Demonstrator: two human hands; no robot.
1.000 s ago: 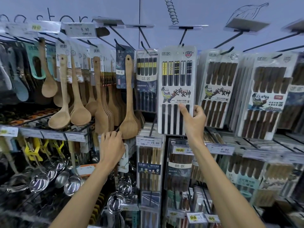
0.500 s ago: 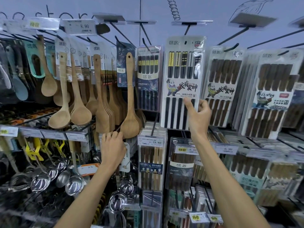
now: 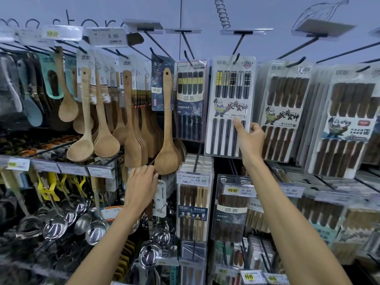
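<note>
Chopstick pack [image 3: 230, 103]: a flat blister card hanging at a wire peg [image 3: 238, 44] in the top row. The right hand [image 3: 251, 138] pinches its lower right edge, thumb in front, fingers behind. It is judged light, stiff yet bendable, with a slick plastic face; the card edge is the sound hold and the hang hole the weak point. The left hand [image 3: 141, 186] lies with fingers curled at the foot of a wooden spoon [image 3: 167, 145]; whether it grasps anything cannot be told. A dark-blue pack [image 3: 191, 99] and a brown chopstick pack [image 3: 284, 112] crowd either side. The peg's upturned tip likely blocks a straight pull.
</note>
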